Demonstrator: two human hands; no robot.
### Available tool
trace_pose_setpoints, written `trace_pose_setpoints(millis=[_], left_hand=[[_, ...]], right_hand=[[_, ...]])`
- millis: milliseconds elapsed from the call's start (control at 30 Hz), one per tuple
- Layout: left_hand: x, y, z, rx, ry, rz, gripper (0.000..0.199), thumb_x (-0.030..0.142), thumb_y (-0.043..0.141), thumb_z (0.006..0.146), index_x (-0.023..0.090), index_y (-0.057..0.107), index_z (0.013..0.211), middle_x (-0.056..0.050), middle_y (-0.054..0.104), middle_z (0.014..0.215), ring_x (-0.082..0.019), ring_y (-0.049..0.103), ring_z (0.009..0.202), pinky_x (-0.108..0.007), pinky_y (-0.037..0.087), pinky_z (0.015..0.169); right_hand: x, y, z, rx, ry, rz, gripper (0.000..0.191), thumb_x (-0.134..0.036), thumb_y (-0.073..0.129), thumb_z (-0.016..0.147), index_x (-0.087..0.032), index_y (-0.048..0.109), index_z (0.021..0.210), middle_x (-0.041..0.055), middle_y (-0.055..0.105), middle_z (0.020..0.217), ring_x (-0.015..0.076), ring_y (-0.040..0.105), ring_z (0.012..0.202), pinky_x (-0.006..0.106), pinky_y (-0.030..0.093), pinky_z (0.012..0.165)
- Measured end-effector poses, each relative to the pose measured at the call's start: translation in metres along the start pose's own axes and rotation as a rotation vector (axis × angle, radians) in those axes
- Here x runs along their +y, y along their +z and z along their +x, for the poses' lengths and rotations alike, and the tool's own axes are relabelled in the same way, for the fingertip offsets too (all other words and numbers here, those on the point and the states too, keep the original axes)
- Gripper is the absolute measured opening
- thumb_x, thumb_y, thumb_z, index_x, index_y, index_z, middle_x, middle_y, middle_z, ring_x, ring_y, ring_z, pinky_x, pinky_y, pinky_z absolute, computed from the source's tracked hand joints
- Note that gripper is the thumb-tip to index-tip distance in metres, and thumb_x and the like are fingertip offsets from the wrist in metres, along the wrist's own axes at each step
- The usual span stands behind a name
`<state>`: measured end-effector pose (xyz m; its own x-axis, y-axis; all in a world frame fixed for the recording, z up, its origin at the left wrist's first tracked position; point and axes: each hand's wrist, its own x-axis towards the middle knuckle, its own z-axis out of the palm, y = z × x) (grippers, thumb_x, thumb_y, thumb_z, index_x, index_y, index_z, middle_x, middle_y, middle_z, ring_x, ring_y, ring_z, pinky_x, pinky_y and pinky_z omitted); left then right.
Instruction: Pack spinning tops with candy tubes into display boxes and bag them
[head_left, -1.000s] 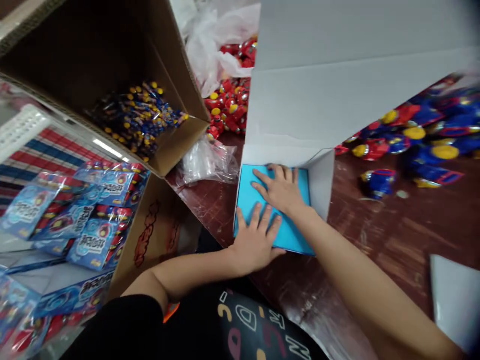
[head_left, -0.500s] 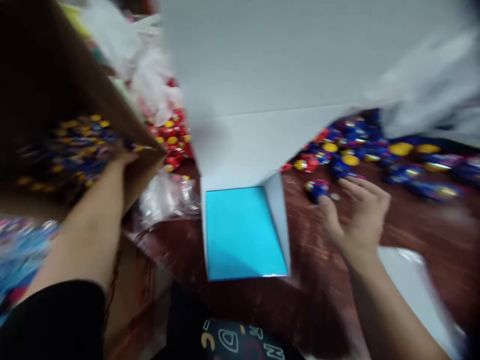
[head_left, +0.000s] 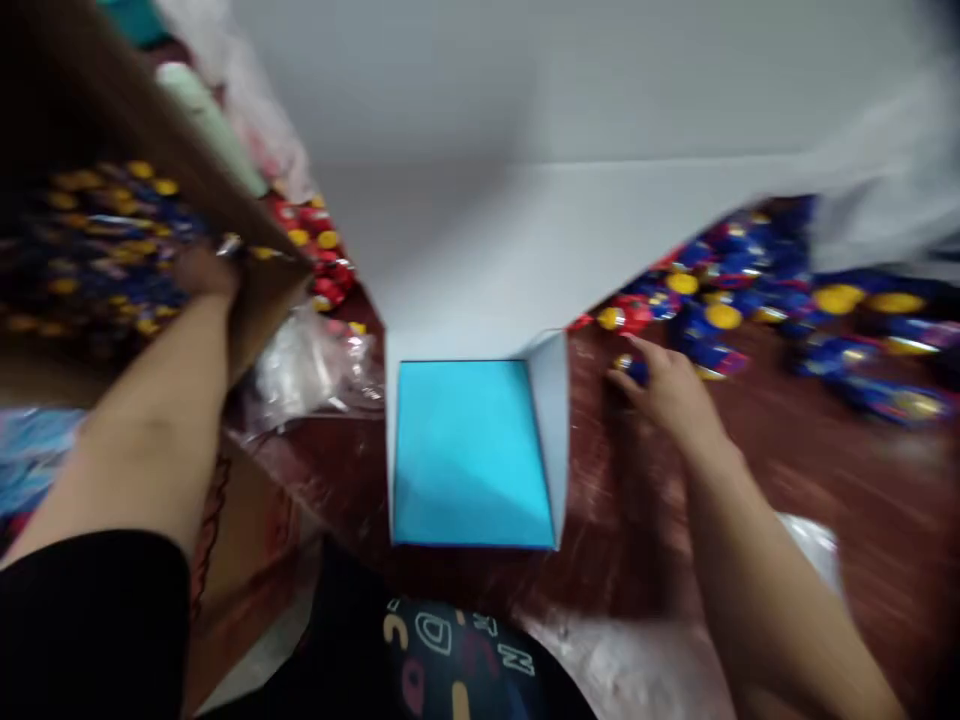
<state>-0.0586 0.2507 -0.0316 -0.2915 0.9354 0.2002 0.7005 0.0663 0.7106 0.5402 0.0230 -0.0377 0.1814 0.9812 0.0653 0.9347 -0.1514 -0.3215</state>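
My left hand [head_left: 206, 270] reaches into a brown cardboard box [head_left: 262, 310] at the left, among many small blue-and-yellow pieces [head_left: 112, 240]. Blur and shadow hide its fingers. At the right, my right hand [head_left: 671, 390] has thumb and fingers closed around a shiny small blue-and-yellow piece [head_left: 634, 368] at the table surface. Between my arms stands an open white box [head_left: 555, 430] with a bright blue bottom [head_left: 472, 455]. Its tall white lid [head_left: 465, 250] is raised at the back.
Red-and-yellow pieces [head_left: 326, 250] lie left of the lid. More blue pieces [head_left: 750, 270] are heaped at the right, beside white plastic [head_left: 877, 210]. A clear plastic bag [head_left: 307, 365] lies between the boxes on the dark red table [head_left: 847, 460].
My right hand has moved left and its fingers have closed around the small blue-and-yellow piece. My left hand stays inside the cardboard box. The view has shifted slightly.
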Motion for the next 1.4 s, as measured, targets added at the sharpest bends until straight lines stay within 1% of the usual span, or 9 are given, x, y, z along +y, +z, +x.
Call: trace_pose_setpoints(millis=[100,233,467,667,833,1033,1167,1267,1400], left_hand=[[-0.035,-0.046,-0.021,0.068,-0.150,0.177,0.037,0.032,0.080,0.101,0.006,0.062,0.120,-0.016,0.052,0.148,-0.036,0.054,0.141,-0.068,0.034,0.130],[-0.011,-0.049,-0.129,0.005,0.362,0.154,0.032,0.031,0.062,0.108,0.011,0.064,0.133,-0.012,0.053,0.137,-0.029,0.057,0.132,-0.050,0.049,0.122],[-0.016,-0.022,-0.345,-0.174,0.625,0.032,0.024,0.025,0.063,0.098,0.023,0.077,0.118,-0.013,0.061,0.131,-0.032,0.065,0.125,-0.043,0.062,0.101],[-0.019,0.015,-0.312,-0.421,0.594,0.153,0.036,0.021,0.059,0.099,0.021,0.077,0.131,-0.017,0.063,0.141,-0.036,0.062,0.130,-0.051,0.058,0.107],[0.014,0.026,-0.279,-0.437,0.627,0.261,0.046,0.020,0.066,0.101,0.025,0.069,0.146,-0.018,0.050,0.161,-0.043,0.050,0.146,-0.058,0.048,0.116],[0.021,-0.016,-0.292,-0.417,0.592,0.123,0.040,0.017,0.061,0.102,0.021,0.070,0.140,-0.016,0.067,0.145,-0.037,0.059,0.137,-0.054,0.048,0.116],[0.045,-0.049,-0.308,-0.773,0.399,-0.014,0.014,0.026,0.067,0.101,0.021,0.072,0.113,-0.004,0.079,0.106,-0.023,0.074,0.095,-0.034,0.055,0.082],[0.066,-0.066,-0.312,-0.985,0.247,-0.210,0.040,0.056,0.077,0.097,0.022,0.069,0.117,-0.001,0.079,0.103,-0.021,0.074,0.088,-0.030,0.052,0.074],[0.074,-0.077,-0.311,-1.060,0.392,-0.442,0.053,0.069,0.063,0.104,0.020,0.068,0.124,-0.003,0.079,0.108,-0.018,0.075,0.092,-0.027,0.053,0.077]], right_hand=[[-0.010,-0.007,-0.004,0.104,0.020,0.011,0.098,-0.103,0.055,0.073,-0.023,0.078,0.124,0.0299,0.072,0.114,0.0515,0.066,0.120,0.073,0.050,0.101],[-0.068,-0.052,-0.060,0.409,0.102,0.238,0.069,-0.079,0.084,0.072,-0.046,0.071,0.131,0.0164,0.072,0.129,0.0444,0.071,0.121,0.071,0.053,0.104],[-0.174,-0.038,-0.150,0.014,-0.024,0.806,0.044,-0.043,0.081,0.092,-0.038,0.063,0.132,0.0026,0.073,0.117,0.0240,0.073,0.104,0.049,0.062,0.097],[-0.174,0.029,-0.149,0.089,-0.185,0.353,0.043,-0.055,0.072,0.096,-0.024,0.069,0.125,0.0138,0.061,0.124,0.0317,0.062,0.126,0.060,0.053,0.112],[-0.138,0.012,-0.137,0.142,-0.112,0.276,0.057,-0.060,0.076,0.090,-0.022,0.059,0.129,0.0168,0.059,0.128,0.0369,0.057,0.133,0.066,0.048,0.115],[-0.155,-0.031,-0.150,-0.074,-0.394,0.514,0.061,-0.030,0.084,0.087,-0.029,0.048,0.136,0.0153,0.058,0.144,0.0329,0.060,0.142,0.056,0.055,0.111],[-0.200,-0.041,-0.140,-0.102,-0.724,0.595,0.064,-0.029,0.093,0.077,-0.028,0.054,0.127,0.0082,0.069,0.116,0.0251,0.073,0.108,0.040,0.064,0.088],[-0.223,-0.038,-0.126,-0.212,-0.881,0.563,0.062,-0.034,0.087,0.085,-0.024,0.054,0.136,0.0097,0.070,0.115,0.0244,0.072,0.111,0.039,0.066,0.089],[-0.229,-0.036,-0.118,-0.305,-0.929,0.542,0.058,-0.032,0.084,0.089,-0.023,0.054,0.137,0.0110,0.072,0.120,0.0241,0.073,0.117,0.039,0.066,0.097]])
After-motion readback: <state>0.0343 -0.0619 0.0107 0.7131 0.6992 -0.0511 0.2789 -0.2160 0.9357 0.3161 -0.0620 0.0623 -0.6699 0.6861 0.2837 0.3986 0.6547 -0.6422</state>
